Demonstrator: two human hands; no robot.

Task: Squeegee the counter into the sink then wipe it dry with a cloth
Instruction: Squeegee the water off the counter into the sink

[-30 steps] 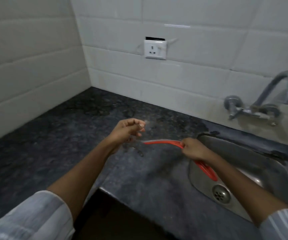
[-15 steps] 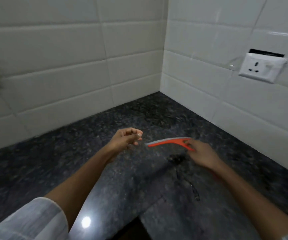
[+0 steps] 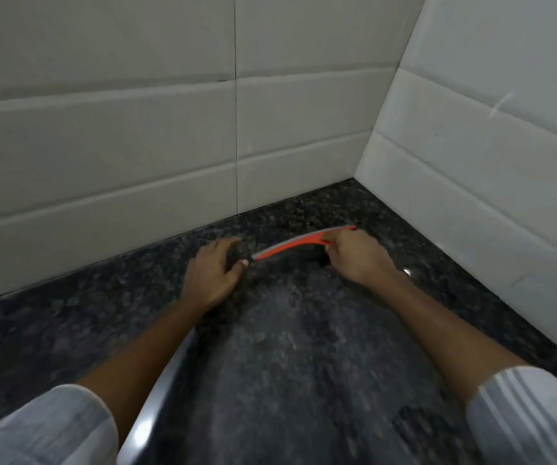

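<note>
Head view shows me a dark speckled stone worktop [image 3: 287, 347] running into a far corner of pale tiled wall [image 3: 136, 135], and I can read no brand, label or writing on anything here. My right hand [image 3: 359, 260] sits toward the far right of the worktop, its fingers [image 3: 332, 243] curled closed around the handle of the red squeegee [image 3: 298, 243]. The squeegee is a long, slightly bowed strip with a grey edge along its far side, lying low over the stone near the corner and stretching left from my right hand; whether its edge actually touches the surface I cannot tell through the blur. My left hand [image 3: 211, 273] is just left of the squeegee's free end, palm down on or just above the worktop, fingers loosely spread and holding nothing, the thumb tip close to that end. White striped sleeves [image 3: 532, 417] cover both arms at the near edge.
</note>
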